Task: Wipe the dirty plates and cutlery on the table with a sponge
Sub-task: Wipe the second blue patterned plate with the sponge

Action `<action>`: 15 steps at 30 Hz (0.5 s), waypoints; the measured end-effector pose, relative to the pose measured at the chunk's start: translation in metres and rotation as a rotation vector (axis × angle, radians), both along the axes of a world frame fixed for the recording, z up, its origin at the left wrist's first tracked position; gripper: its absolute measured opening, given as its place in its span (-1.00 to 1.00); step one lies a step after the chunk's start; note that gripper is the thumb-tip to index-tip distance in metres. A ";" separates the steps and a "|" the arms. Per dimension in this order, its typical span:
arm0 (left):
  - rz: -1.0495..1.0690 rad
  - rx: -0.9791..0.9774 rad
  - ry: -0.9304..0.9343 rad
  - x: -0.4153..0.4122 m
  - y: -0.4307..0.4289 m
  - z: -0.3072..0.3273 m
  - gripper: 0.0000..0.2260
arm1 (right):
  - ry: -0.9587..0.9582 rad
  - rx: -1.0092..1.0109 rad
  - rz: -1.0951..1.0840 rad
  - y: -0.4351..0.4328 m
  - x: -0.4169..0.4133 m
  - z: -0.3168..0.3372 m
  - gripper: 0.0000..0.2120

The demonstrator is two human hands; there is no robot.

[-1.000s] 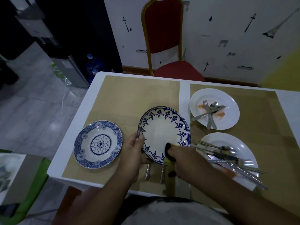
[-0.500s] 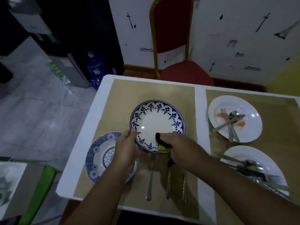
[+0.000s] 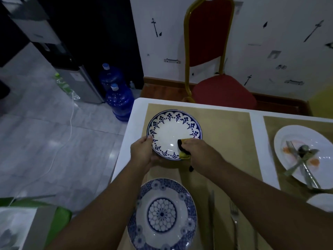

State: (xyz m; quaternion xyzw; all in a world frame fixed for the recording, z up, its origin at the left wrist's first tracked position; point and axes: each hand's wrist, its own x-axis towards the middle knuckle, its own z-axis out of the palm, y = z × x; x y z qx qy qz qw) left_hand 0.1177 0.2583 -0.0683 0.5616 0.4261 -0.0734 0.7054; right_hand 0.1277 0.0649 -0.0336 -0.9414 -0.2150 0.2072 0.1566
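1. Plate with a blue flower medallion (image 3: 162, 215) lies nearest, at 6 o'clock, its left rim close to the bench (image 3: 256, 150) edge; a knife (image 3: 211, 210) and fork (image 3: 234, 219) lie just right of it.
2. Left hand (image 3: 142, 154) grips the 8 o'clock rim of a blue-bordered plate (image 3: 171, 130) with a glossy white centre, beside the bench's left edge.
3. Right hand (image 3: 200, 152) curls round a yellow-and-black sponge (image 3: 182, 150), pressing it on that plate's 4 o'clock rim.
4. Bare tan placemat (image 3: 225, 130) lies open at 2 o'clock.
5. White plate (image 3: 295, 138), at 3 o'clock, bears orange smears and crossed cutlery (image 3: 304, 156).
6. Red chair (image 3: 223, 91) stands past the far edge.
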 end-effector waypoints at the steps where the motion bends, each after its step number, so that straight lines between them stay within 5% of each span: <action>1: 0.005 -0.014 0.011 0.004 0.002 -0.004 -0.72 | 0.002 -0.003 -0.004 0.003 0.002 -0.004 -0.44; 9: -0.057 0.005 0.007 0.011 0.011 -0.023 -0.80 | -0.016 -0.006 -0.008 0.010 0.009 -0.024 -0.45; 15: -0.386 0.596 -0.204 -0.004 0.002 -0.025 -0.58 | -0.078 0.051 -0.041 0.010 0.004 -0.020 -0.44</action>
